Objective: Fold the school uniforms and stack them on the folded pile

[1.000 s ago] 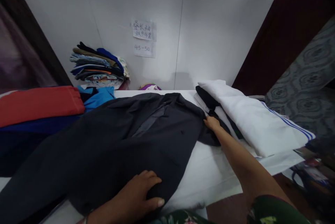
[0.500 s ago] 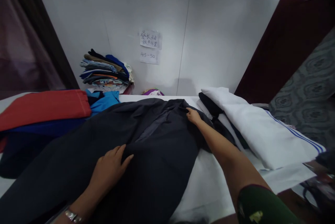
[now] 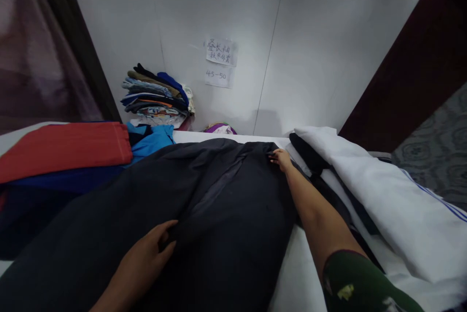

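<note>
One pinch: my right hand [image 3: 281,160] holds the dark cloth jacket's [image 3: 237,224] far end. Nearer lies my left hand [image 3: 146,256], fingers parted.

A pale grey wall [image 3: 324,49] with a thin, slightly slanting seam [image 3: 269,54] rises behind the white desk [image 3: 302,263]. Two handwritten papers [image 3: 221,52] hang there, one above the other. A curtain [image 3: 32,49] hangs left; right, a dark red panel [image 3: 412,59] borders a patterned surface [image 3: 434,156]. The light is dim.
</note>
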The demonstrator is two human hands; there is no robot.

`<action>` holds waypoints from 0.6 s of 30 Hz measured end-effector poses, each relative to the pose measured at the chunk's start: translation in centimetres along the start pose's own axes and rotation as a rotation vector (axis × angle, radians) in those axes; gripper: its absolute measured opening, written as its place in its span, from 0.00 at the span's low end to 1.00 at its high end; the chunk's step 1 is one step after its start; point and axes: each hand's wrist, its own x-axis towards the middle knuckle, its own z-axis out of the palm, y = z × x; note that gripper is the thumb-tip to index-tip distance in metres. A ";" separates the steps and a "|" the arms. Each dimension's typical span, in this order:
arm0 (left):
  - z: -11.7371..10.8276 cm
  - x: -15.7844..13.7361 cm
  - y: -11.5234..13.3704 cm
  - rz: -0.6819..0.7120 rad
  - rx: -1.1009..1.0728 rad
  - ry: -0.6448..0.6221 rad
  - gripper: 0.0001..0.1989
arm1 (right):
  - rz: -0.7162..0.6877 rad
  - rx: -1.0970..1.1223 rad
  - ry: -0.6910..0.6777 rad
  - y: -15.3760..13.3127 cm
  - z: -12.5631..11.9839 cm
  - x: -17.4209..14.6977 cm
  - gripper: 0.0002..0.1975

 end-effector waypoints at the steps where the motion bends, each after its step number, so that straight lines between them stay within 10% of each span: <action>1: 0.0 0.0 -0.3 -0.008 -0.015 -0.045 0.27 | 0.014 0.044 0.002 0.3 -0.8 -0.1 0.09; 10: 0.1 -1.3 -0.1 0.056 -0.104 -0.099 0.24 | 0.266 0.046 -0.036 1.3 -0.6 -0.1 0.30; 18: -0.4 -0.6 0.1 -0.040 0.008 -0.108 0.34 | 0.150 -0.234 0.036 -0.7 0.5 -0.4 0.21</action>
